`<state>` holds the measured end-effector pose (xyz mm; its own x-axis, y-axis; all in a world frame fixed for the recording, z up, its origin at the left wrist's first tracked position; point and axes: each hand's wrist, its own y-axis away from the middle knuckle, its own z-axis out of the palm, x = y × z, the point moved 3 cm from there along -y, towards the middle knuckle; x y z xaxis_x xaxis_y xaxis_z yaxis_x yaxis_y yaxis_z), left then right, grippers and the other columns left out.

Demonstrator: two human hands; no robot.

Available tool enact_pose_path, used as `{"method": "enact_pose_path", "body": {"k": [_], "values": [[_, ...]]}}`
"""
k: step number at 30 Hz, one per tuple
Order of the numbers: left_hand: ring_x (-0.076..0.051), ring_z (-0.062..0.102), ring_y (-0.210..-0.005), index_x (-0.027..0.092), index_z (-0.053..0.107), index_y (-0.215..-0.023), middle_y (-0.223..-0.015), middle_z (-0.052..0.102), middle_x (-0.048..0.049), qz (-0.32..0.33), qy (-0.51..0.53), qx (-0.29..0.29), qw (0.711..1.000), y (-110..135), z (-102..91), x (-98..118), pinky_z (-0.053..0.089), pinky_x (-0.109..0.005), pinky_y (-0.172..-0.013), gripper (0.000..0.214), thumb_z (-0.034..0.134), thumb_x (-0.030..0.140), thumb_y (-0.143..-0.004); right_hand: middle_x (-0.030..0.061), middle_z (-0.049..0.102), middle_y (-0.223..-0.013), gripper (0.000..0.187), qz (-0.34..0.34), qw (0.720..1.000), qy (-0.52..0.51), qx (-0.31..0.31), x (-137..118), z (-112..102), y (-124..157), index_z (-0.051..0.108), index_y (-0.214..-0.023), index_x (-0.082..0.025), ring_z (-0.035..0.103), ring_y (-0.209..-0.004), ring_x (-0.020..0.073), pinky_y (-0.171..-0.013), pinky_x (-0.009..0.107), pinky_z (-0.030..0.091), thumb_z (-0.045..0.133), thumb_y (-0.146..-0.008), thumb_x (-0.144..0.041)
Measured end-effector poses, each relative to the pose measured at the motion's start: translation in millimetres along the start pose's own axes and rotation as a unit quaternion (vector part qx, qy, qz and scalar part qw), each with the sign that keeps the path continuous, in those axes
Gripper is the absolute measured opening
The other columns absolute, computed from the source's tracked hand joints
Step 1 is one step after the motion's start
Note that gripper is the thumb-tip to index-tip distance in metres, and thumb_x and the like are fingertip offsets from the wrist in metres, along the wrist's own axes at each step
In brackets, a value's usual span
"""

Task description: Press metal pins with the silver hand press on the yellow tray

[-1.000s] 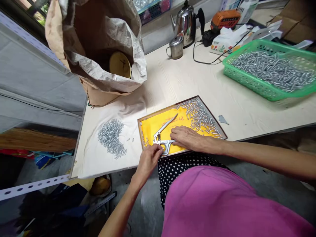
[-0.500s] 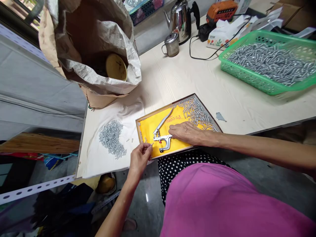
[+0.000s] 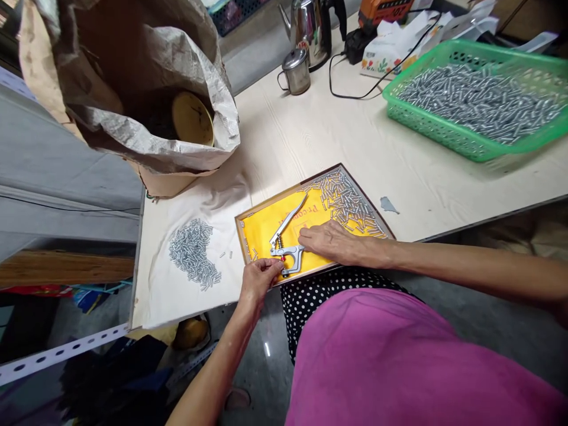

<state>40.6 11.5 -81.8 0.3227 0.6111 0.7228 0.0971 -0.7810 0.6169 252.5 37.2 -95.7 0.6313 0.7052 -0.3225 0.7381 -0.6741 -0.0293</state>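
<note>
Silver snap-fastener pliers lie over a shallow tray with a yellow bottom, their long upper handle raised and the jaw towards me. My right hand is closed round the end of the lower handle. At the jaw, by a red part, my left hand is pinched; its fingertips hide the small metal tube they hold. Many small metal tubes lie in the tray's far right corner, beyond my right hand. Left of the tray, a heap of small silvery tubes rests on white cloth.
A large open paper sack stands at the back left with a round yellowish container inside. A green basket full of metal pieces is at the right. Behind are a lidded metal cup, a kettle and a black cord.
My left hand has moved right from the tray's near left corner to the pliers' jaw, carrying the small tube. My right hand keeps its hold. The view has shifted slightly.
</note>
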Motion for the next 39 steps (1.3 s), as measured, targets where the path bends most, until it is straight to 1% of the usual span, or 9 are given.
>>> {"method": "enact_pose_path", "body": {"k": [8, 18, 21, 24, 26, 28, 32, 36, 39], "values": [[-0.007, 0.037, -0.043, 0.013, 0.071, -0.065, -0.047, 0.052, 0.0028, -0.009, -0.073, -0.04, 0.996, -4.9, 0.7, 2.8, 0.02, -0.021, -0.044, 0.049, 0.086, 0.057, -0.048, 0.0106, 0.061, -0.12, 0.022, -0.025, 0.997, -0.031, 0.065, 3.0, 12.4, 17.5, 0.053, -0.116, -0.021, 0.054, -0.105, 0.0225, -0.076, 0.034, 0.034, 0.042, -0.099, -0.012], [-0.007, 0.033, -0.046, 0.016, 0.058, -0.052, -0.047, 0.045, 0.0045, -0.013, -0.162, -0.075, 0.984, -4.0, 1.7, 8.5, 0.02, -0.023, -0.047, 0.049, 0.076, 0.062, -0.055, 0.0105, 0.06, -0.115, 0.021, -0.011, 0.998, -0.052, 0.045, 0.6, 14.9, 14.9, 0.056, -0.112, -0.02, 0.054, -0.099, 0.0228, -0.076, 0.034, 0.038, 0.047, -0.095, -0.012], [-0.007, 0.034, -0.047, 0.016, 0.061, -0.056, -0.048, 0.047, 0.0041, -0.018, -0.174, -0.069, 0.982, -4.6, 1.1, 7.5, 0.021, -0.023, -0.048, 0.048, 0.075, 0.061, -0.055, 0.0117, 0.061, -0.113, 0.014, -0.021, 0.997, -0.055, 0.044, 5.6, 4.3, 10.9, 0.057, -0.109, -0.017, 0.054, -0.098, 0.0231, -0.079, 0.036, 0.041, 0.049, -0.098, -0.023], [-0.008, 0.035, -0.048, 0.014, 0.065, -0.063, -0.05, 0.05, 0.0032, -0.019, -0.171, -0.063, 0.983, -5.3, 0.4, 4.6, 0.022, -0.023, -0.048, 0.048, 0.075, 0.06, -0.056, 0.0167, 0.056, -0.128, 0.043, -0.023, 0.998, -0.027, 0.044, 19.4, -11.9, 1.2, 0.056, -0.119, -0.014, 0.052, -0.112, 0.0293, -0.091, 0.043, 0.043, 0.063, -0.092, -0.046], [-0.008, 0.037, -0.048, 0.014, 0.066, -0.065, -0.052, 0.052, 0.0024, -0.018, -0.165, -0.059, 0.984, -5.3, 0.3, 3.0, 0.023, -0.024, -0.049, 0.048, 0.074, 0.06, -0.056, 0.021, 0.046, -0.143, 0.072, -0.016, 0.999, 0.014, 0.048, 30.2, -20.6, -6.2, 0.049, -0.133, -0.012, 0.042, -0.128, 0.0378, -0.101, 0.052, 0.038, 0.072, -0.081, -0.056], [-0.009, 0.037, -0.049, 0.014, 0.066, -0.064, -0.052, 0.052, 0.0022, -0.019, -0.164, -0.056, 0.985, -5.0, 0.7, 2.3, 0.024, -0.023, -0.049, 0.047, 0.074, 0.059, -0.056, 0.0224, 0.044, -0.146, 0.086, -0.018, 0.998, 0.045, 0.037, 37.8, -24.3, -12.8, 0.044, -0.14, -0.011, 0.034, -0.136, 0.0421, -0.107, 0.057, 0.033, 0.073, -0.076, -0.061], [-0.009, 0.036, -0.048, 0.014, 0.066, -0.064, -0.05, 0.051, 0.0033, -0.021, -0.169, -0.048, 0.984, -4.8, 1.3, 3.3, 0.024, -0.023, -0.049, 0.043, 0.073, 0.056, -0.057, 0.0182, 0.058, -0.127, 0.082, -0.024, 0.997, 0.068, -0.006, 39.4, -22.8, -21.0, 0.049, -0.136, -0.01, 0.046, -0.123, 0.0375, -0.105, 0.054, 0.033, 0.073, -0.076, -0.06], [-0.01, 0.04, -0.048, 0.015, 0.066, -0.065, -0.051, 0.052, 0.0033, -0.017, -0.193, -0.046, 0.98, -4.2, -0.1, 3.5, 0.029, -0.024, -0.05, 0.036, 0.07, 0.05, -0.067, 0.014, 0.061, -0.118, 0.067, -0.014, 0.997, 0.077, -0.011, 32.6, -22.4, -20.3, 0.054, -0.126, -0.012, 0.052, -0.109, 0.0317, -0.095, 0.047, 0.039, 0.072, -0.078, -0.056], [-0.014, 0.052, -0.055, 0.015, 0.067, -0.066, -0.058, 0.058, 0.0, 0.056, -0.271, -0.023, 0.961, 2.3, 0.1, 5.9, 0.04, -0.026, -0.056, 0.031, 0.065, 0.043, -0.079, 0.0142, 0.062, -0.117, 0.054, -0.007, 0.998, 0.068, -0.004, 28.4, -21.9, -14.2, 0.057, -0.118, -0.012, 0.052, -0.107, 0.0298, -0.09, 0.042, 0.04, 0.071, -0.082, -0.049]]}}
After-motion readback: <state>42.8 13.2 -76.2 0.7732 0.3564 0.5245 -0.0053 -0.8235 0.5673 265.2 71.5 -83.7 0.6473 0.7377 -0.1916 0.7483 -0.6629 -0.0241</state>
